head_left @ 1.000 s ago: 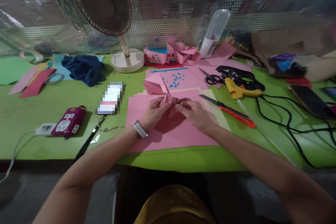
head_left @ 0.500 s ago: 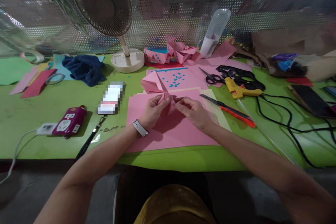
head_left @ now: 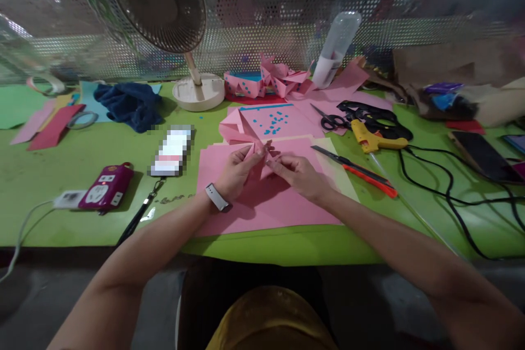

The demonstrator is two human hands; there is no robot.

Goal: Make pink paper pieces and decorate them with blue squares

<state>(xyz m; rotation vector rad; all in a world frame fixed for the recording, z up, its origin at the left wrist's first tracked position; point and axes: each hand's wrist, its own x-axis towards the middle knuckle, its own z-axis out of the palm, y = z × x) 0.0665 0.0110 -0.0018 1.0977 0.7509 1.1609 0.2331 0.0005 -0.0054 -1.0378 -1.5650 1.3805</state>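
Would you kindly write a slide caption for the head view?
Left hand and right hand hold folded pink paper above pink sheets, near a cutter and yellow glue gun.

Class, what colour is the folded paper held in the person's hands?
The folded paper is pink; it shows best in the head view.

Phone (head_left: 173,150) lies left of the folded paper (head_left: 237,130), cutter (head_left: 355,171) right, fan (head_left: 162,5) behind.
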